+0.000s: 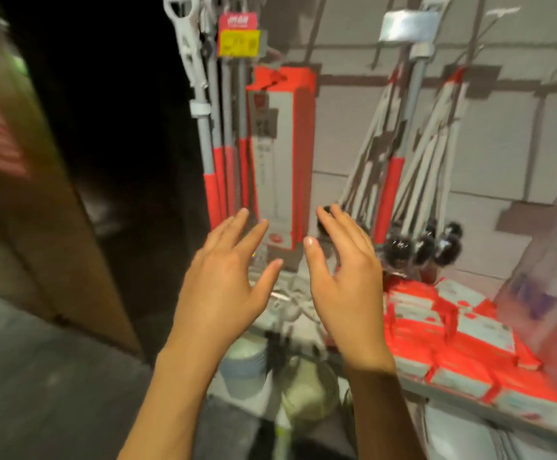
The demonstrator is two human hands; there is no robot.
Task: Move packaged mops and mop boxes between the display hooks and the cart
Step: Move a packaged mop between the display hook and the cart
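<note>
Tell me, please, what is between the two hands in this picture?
In the head view, the lower end of the tall orange-and-white mop box shows in the gap between the left hand and the right hand. Neither hand touches it yet.

- You are standing in a shop aisle for cleaning goods.
- A red and yellow price tag (238,34) hangs on a display hook above the packaged mops (224,134).
- Identical red-and-white boxes (462,343) lie stacked on a shelf (489,414).

We see a warm, dim picture with motion blur throughout, black darkness upper left, hard shadows on the wall (353,104), and bent edges.
</note>
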